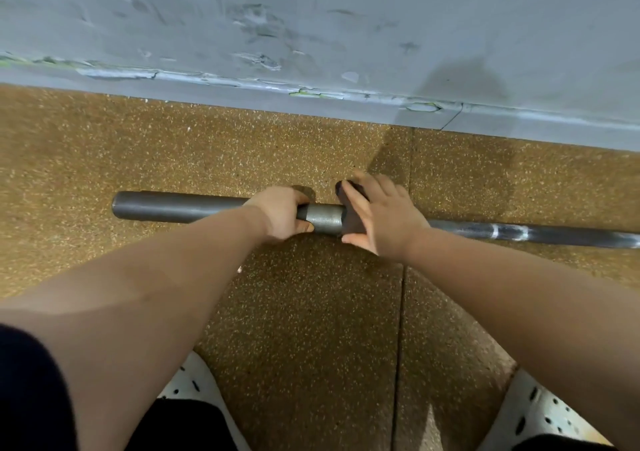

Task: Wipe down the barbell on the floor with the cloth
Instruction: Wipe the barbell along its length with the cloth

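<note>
A dark grey barbell (180, 206) lies on the speckled brown floor, its thick sleeve at the left and its thin shaft (519, 233) running off to the right. My left hand (282, 213) grips the sleeve near its inner end. My right hand (379, 217) presses a dark cloth (351, 220) around the bar at the collar, fingers spread over it. Between the hands a short lighter grey stretch of sleeve (325, 220) shows. Most of the cloth is hidden under my right hand.
A scuffed grey wall (311, 35) with a chipped baseboard runs close behind the bar. A floor-mat seam (401, 312) runs toward me between my feet. White perforated shoes (540, 412) sit at the bottom, either side of the seam.
</note>
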